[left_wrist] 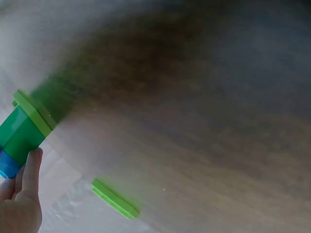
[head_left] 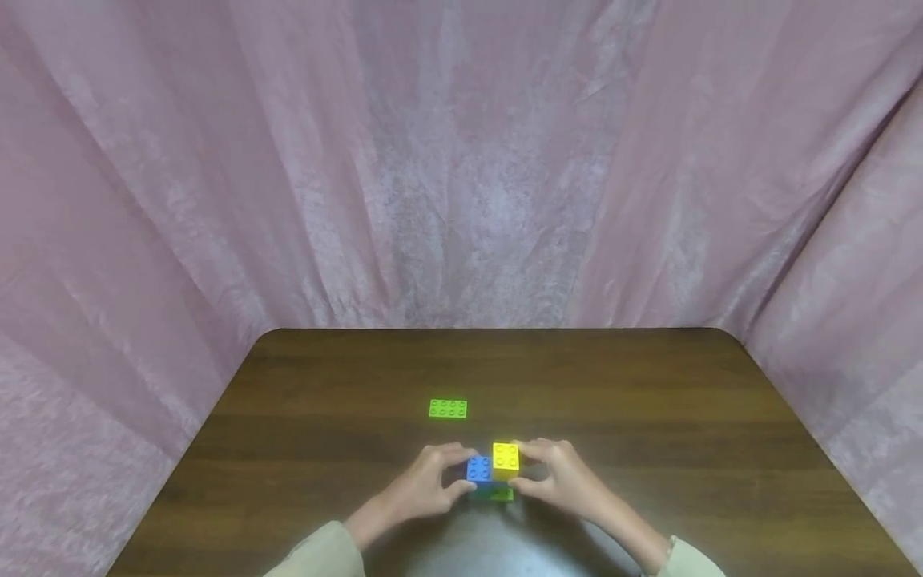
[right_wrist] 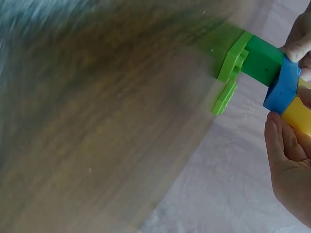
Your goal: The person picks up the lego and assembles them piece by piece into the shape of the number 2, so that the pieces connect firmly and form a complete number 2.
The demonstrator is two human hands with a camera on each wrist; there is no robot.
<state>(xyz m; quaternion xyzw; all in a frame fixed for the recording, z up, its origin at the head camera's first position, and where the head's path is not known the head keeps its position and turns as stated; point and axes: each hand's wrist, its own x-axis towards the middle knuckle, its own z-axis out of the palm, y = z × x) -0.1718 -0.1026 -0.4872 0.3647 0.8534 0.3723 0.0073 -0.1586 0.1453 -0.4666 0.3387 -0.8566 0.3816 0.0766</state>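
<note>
A small stack of toy building bricks stands between the two hands near the table's front. At its base is a light green plate [right_wrist: 233,59], with a dark green brick [right_wrist: 264,60] on that. Above them lies a blue brick [head_left: 479,467], its studs showing on the left half. A yellow brick [head_left: 505,457] sits on the blue one's right half. My left hand [head_left: 435,479] pinches the blue brick's left end between thumb and fingers. From the right, my right hand [head_left: 561,477] holds the yellow brick, thumb in front and fingers behind.
Behind the stack, slightly left, a second light green plate [head_left: 448,409] lies flat with its studs up. The brown wooden table [head_left: 613,385] has rounded far corners. Pink velvet curtains [head_left: 461,176] hang around its back and sides.
</note>
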